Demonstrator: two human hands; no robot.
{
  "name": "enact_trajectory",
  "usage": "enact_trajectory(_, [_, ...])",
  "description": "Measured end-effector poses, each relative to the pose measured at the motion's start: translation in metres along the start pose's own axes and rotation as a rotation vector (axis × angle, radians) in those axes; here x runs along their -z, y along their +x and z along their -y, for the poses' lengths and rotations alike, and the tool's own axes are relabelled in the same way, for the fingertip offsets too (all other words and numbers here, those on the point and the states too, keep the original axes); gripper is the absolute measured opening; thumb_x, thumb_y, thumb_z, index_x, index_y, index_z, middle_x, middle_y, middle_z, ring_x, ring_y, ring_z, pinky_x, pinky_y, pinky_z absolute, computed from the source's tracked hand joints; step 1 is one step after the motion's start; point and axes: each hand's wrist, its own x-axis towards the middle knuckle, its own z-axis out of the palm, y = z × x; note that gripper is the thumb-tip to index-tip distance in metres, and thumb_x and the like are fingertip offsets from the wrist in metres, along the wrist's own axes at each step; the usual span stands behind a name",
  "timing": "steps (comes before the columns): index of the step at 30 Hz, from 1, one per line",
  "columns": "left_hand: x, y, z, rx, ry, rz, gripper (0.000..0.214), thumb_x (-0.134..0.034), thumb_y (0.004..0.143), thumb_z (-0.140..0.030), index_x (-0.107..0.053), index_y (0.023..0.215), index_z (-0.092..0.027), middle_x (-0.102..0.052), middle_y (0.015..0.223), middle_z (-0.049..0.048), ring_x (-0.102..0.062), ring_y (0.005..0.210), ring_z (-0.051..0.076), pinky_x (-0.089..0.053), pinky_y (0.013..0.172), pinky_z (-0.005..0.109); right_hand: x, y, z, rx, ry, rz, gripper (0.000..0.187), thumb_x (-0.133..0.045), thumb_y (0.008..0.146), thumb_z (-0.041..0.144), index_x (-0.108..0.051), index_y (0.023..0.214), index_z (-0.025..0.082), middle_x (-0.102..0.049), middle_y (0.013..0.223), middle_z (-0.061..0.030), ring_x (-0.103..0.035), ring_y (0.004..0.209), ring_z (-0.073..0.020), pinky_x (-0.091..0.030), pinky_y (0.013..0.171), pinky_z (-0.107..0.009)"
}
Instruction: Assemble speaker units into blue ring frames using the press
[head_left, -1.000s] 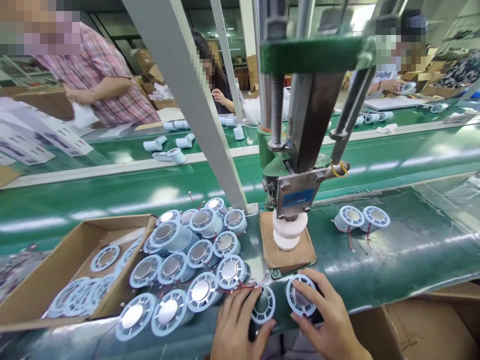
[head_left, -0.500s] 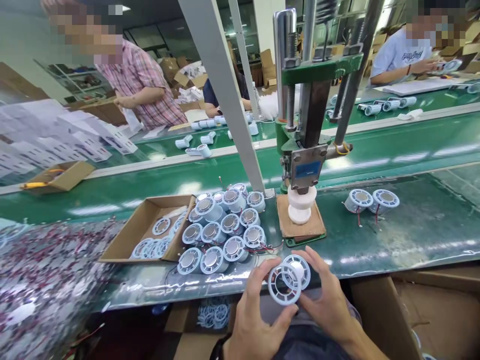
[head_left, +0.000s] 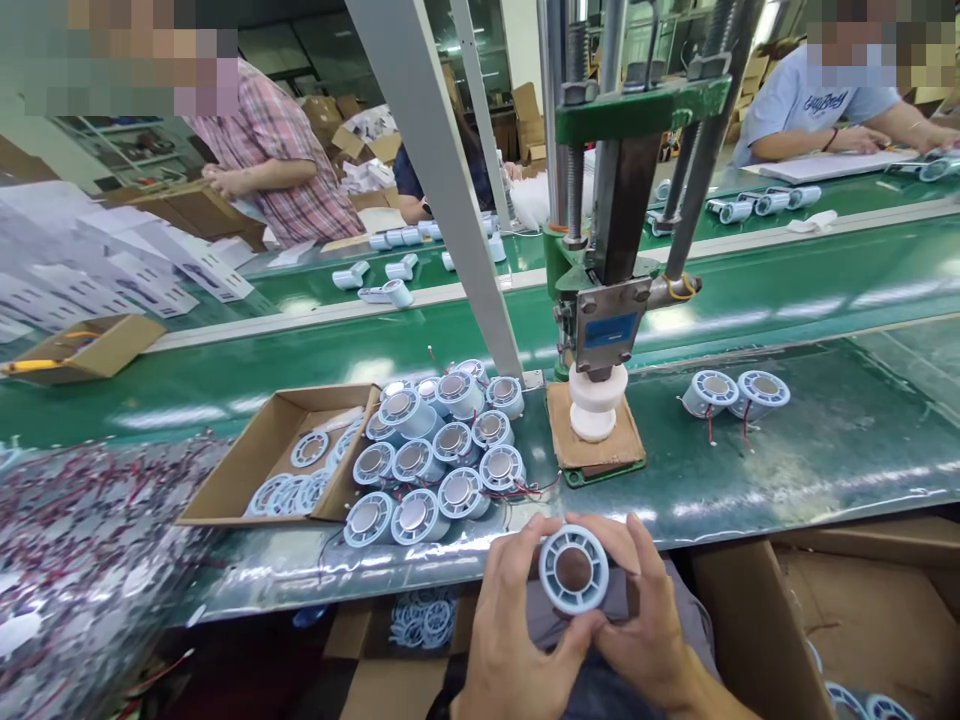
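Note:
Both my hands hold one round pale-blue grille part with a dark centre, just off the near edge of the green bench. My left hand grips its left side, thumb under it. My right hand wraps its right side, fingers curled over the rim. Ahead on the bench stands a cluster of several round blue units with metal centres. The press stands behind, its white head resting on a brown pad.
A cardboard tray of flat blue rings lies left of the cluster. Two finished units sit right of the press. Red-wired parts are heaped at far left. Open cartons stand below the bench. Other people work across the conveyor.
My hands lifted two blue pieces off the bench edge, brought them toward me and pressed them into one stacked piece. The view pulled back and shifted left.

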Motion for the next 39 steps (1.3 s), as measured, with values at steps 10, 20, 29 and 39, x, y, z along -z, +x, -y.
enact_trajectory(10, [-0.014, -0.008, 0.002, 0.272, -0.339, -0.071, 0.073, -0.078, 0.081, -0.053, -0.052, 0.143, -0.023, -0.066, 0.133, 0.0137, -0.063, 0.124, 0.034, -0.052, 0.106, 0.047, 0.001, 0.004, -0.001, -0.038, 0.065, 0.011, 0.081, -0.057, 0.100, 0.041, -0.008, 0.163, 0.022, -0.073, 0.120, -0.0157, -0.071, 0.114, -0.0212, -0.059, 0.098, -0.040])
enact_trajectory(20, [-0.015, -0.012, 0.005, 0.215, -0.474, -0.105, 0.084, -0.084, 0.078, -0.049, -0.045, 0.148, -0.024, -0.067, 0.130, 0.0133, -0.065, 0.121, 0.030, -0.055, 0.103, 0.041, 0.003, 0.005, 0.002, -0.037, 0.102, 0.010, 0.091, -0.070, 0.093, 0.031, -0.010, 0.162, 0.022, -0.074, 0.117, -0.0146, -0.070, 0.114, -0.0219, -0.060, 0.097, -0.040])
enact_trajectory(29, [-0.020, -0.006, -0.011, 0.192, -0.728, -0.179, 0.077, -0.083, 0.082, -0.042, -0.044, 0.146, -0.028, -0.070, 0.123, 0.0107, -0.068, 0.118, 0.026, -0.056, 0.103, 0.037, 0.004, 0.008, 0.004, 0.040, 0.082, 0.009, 0.087, -0.063, 0.097, 0.028, -0.005, 0.163, 0.026, -0.074, 0.118, -0.0150, -0.070, 0.112, -0.0232, -0.061, 0.093, -0.044])
enact_trajectory(39, [-0.020, -0.003, -0.014, 0.386, -0.918, -0.181, 0.084, -0.089, 0.073, -0.047, -0.047, 0.144, -0.031, -0.069, 0.121, 0.0090, -0.071, 0.110, 0.026, -0.060, 0.095, 0.035, 0.003, 0.008, 0.007, 0.048, 0.000, 0.026, 0.093, -0.066, 0.093, 0.024, -0.004, 0.163, 0.026, -0.073, 0.119, -0.0143, -0.068, 0.109, -0.0233, -0.059, 0.091, -0.044])
